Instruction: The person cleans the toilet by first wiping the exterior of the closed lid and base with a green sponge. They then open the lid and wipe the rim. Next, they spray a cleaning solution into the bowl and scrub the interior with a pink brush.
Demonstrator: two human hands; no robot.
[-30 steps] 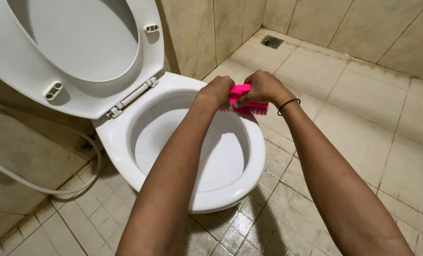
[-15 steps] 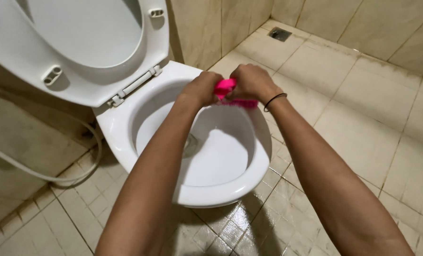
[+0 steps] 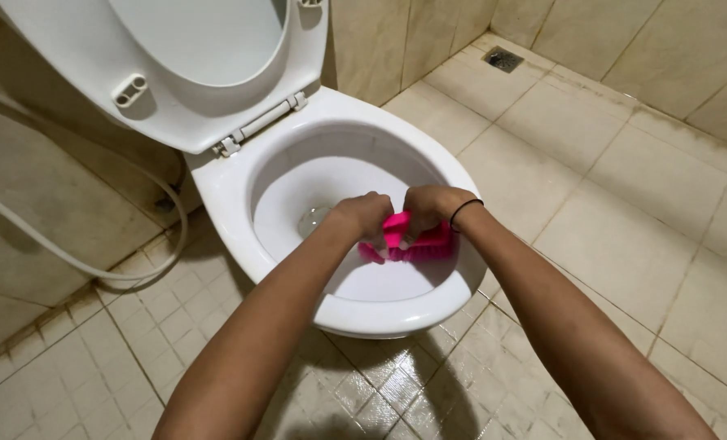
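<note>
A bright pink scrub brush is pressed with its bristles against the inner front wall of a white toilet bowl. Both hands grip it together: my left hand holds its left end, and my right hand, with a black band on the wrist, covers its top. The raised white seat and lid lean back behind the bowl. A little water sits at the bowl's bottom, just left of my left hand.
A white hose loops along the wall and floor left of the toilet. Beige floor tiles spread to the right, wet near the bowl's base. A floor drain lies in the far corner. Tiled walls stand behind.
Both hands have carried the pink brush from the bowl's right rim down to the inner front wall, nearer to me. The view has shifted so the toilet sits more to the centre.
</note>
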